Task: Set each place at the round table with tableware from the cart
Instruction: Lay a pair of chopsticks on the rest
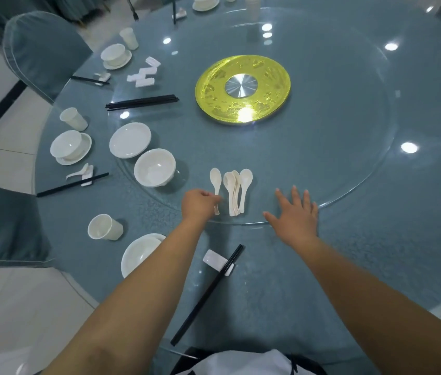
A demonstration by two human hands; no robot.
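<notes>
Several white spoons [234,192] lie side by side on the glass turntable [349,163], near its front rim. My left hand [199,203] pinches the handle of the leftmost spoon [215,182]. My right hand [296,216] lies flat with spread fingers on the turntable's rim, right of the spoons. In front of me the place has a white cup [105,227], a white plate [139,253] partly hidden by my left arm, and black chopsticks [208,293] propped on a white rest [215,259].
On the turntable stand a loose plate [130,140], a bowl [155,167], a bundle of chopsticks [142,102], spare rests [145,74] and a yellow centre disc [243,89]. Set places [71,146] run along the left edge. Covered chairs [41,50] stand around the table.
</notes>
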